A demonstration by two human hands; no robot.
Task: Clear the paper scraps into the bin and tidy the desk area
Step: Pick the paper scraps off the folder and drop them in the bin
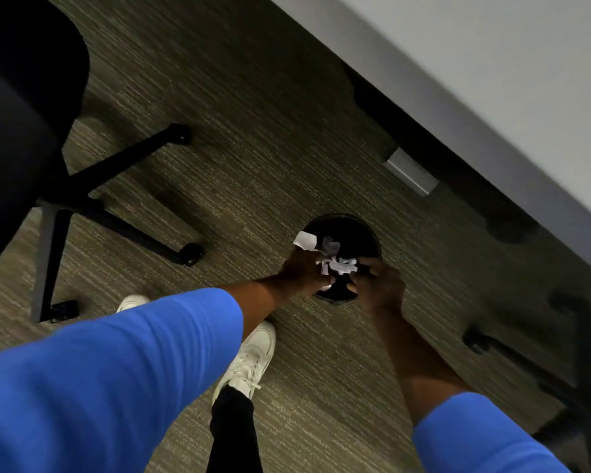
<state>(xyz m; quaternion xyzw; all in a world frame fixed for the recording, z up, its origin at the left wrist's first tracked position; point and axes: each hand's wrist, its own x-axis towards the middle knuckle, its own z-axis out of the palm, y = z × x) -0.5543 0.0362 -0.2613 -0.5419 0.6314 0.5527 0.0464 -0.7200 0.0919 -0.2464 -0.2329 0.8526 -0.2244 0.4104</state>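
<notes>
A round black bin (352, 227) stands on the carpet beside the desk. Both my hands hover directly over its mouth. My left hand (301, 273) holds a bunch of white paper scraps (338, 266), and one larger scrap (304, 240) sticks out above its fingers. My right hand (384, 286) sits close on the other side, its fingertips touching the same bunch of scraps. The view is blurred, so I cannot make out what lies inside the bin.
A white desk (492, 63) runs across the upper right, with a grey bracket (411, 172) beneath its edge. A black office chair (24, 114) with castors stands at the left. Another chair base (560, 363) is at the right. My white shoe (249, 356) rests on the carpet.
</notes>
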